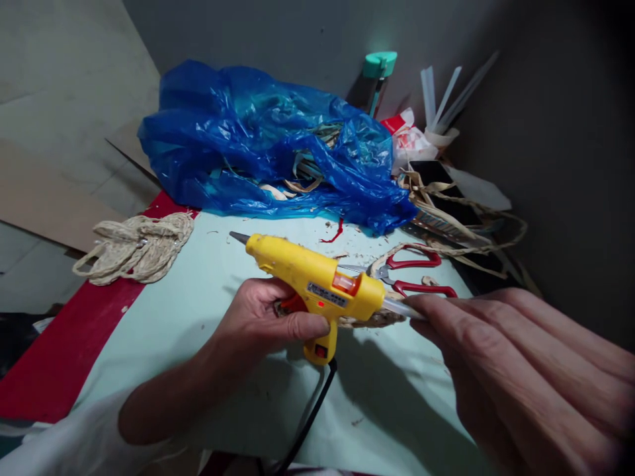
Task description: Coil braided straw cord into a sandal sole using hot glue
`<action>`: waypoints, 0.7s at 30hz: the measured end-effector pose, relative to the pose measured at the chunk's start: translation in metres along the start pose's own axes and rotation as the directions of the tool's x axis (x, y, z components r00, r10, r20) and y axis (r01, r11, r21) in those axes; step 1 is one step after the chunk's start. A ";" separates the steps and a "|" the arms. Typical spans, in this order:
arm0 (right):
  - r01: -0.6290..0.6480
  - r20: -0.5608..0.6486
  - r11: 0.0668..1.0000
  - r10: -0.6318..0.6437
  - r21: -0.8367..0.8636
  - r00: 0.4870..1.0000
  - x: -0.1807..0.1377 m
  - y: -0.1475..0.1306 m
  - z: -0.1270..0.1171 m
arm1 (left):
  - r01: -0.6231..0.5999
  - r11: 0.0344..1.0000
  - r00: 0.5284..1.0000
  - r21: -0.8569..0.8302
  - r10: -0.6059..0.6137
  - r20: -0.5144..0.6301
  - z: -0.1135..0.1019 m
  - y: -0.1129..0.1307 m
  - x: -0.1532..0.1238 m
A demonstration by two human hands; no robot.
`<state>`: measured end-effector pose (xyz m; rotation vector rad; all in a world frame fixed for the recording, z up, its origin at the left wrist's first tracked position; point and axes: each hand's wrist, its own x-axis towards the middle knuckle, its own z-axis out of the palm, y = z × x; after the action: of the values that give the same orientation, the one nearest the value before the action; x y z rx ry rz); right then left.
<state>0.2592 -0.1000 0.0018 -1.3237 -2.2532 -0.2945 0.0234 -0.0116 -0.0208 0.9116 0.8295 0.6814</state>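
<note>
My left hand (268, 317) is wrapped round the handle of a yellow glue gun (297, 264), whose dark nozzle points left. A small red light glows on its side, and a black cord hangs from the handle. My right hand (516, 357) pinches a translucent glue stick (401, 308) that enters the back of the gun. Partly hidden behind the gun lies a piece of braided straw (377, 319). Red-handled scissors (397, 274) rest on the table just beyond it, their blades partly covered.
A crumpled blue plastic bag (268, 132) with dry straw fills the table's far side. A coil of braided straw cord (141, 248) sits at the left. At the back right are a cup (441, 137) of glue sticks and loose straw strips (456, 228).
</note>
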 end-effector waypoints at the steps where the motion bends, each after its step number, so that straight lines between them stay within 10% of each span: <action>1: 0.016 0.010 1.000 -0.016 0.009 1.000 0.002 0.000 -0.001 | 0.000 1.000 1.000 0.001 0.000 0.006 -0.001 0.000 0.000; 21: -0.001 0.158 0.988 -0.023 0.154 0.987 0.029 0.007 -0.002 | 0.021 0.997 0.999 0.068 -0.023 0.039 0.007 0.003 0.000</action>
<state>0.2542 -0.0753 0.0183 -1.2941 -2.3624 -0.0169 0.0287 -0.0134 -0.0155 0.9723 0.8303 0.6175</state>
